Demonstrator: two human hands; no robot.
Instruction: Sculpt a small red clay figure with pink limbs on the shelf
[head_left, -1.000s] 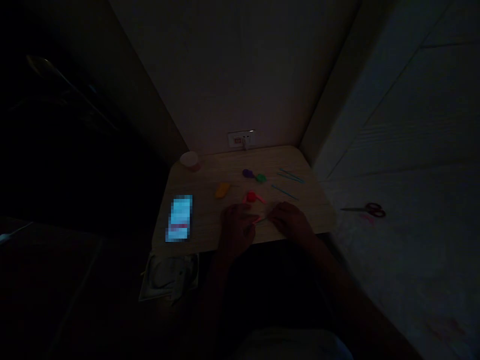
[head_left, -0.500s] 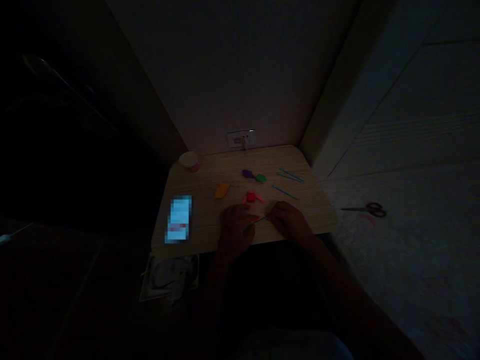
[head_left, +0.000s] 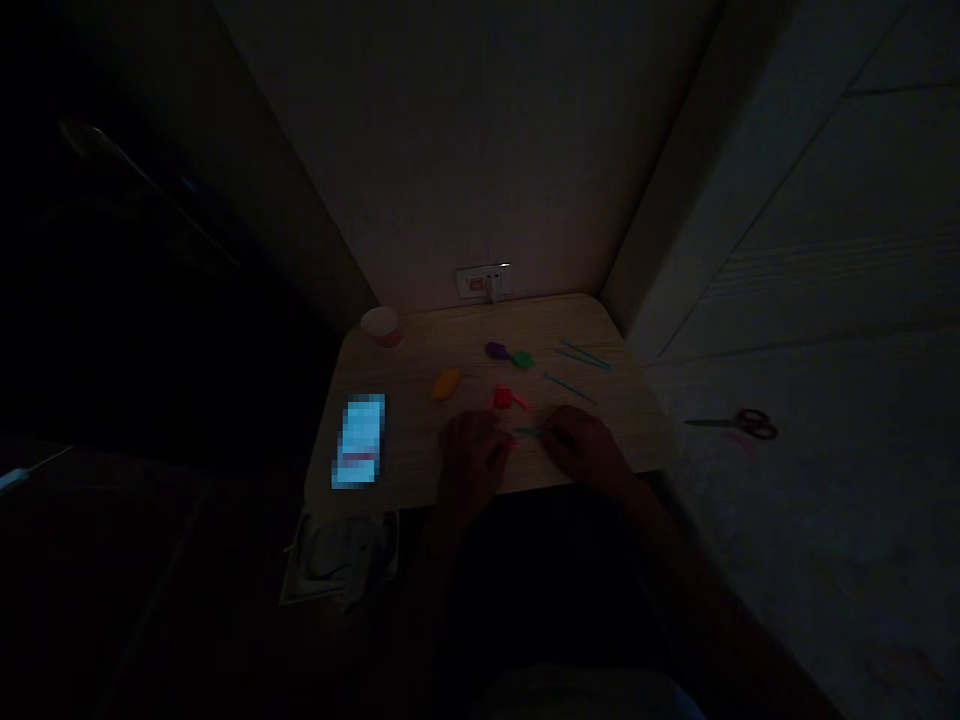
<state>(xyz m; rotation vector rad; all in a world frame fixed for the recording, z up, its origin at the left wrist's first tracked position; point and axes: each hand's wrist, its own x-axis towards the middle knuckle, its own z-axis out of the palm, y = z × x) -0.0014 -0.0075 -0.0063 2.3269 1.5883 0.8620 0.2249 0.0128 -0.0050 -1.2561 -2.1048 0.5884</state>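
Right hand: fingers seem shut on thin green stick | left hand: fingers too dark to tell | hold stick steady above counter

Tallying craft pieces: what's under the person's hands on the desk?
A thin green stick runs between the left hand and right hand, its ends hidden beneath them; anything else under the palms is covered.

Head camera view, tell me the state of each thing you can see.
Phone, screen lit.
Scissors, blades closed.
Wall socket, plug in it.
Teal stick, between left hand and right hand, grip too dark to tell.
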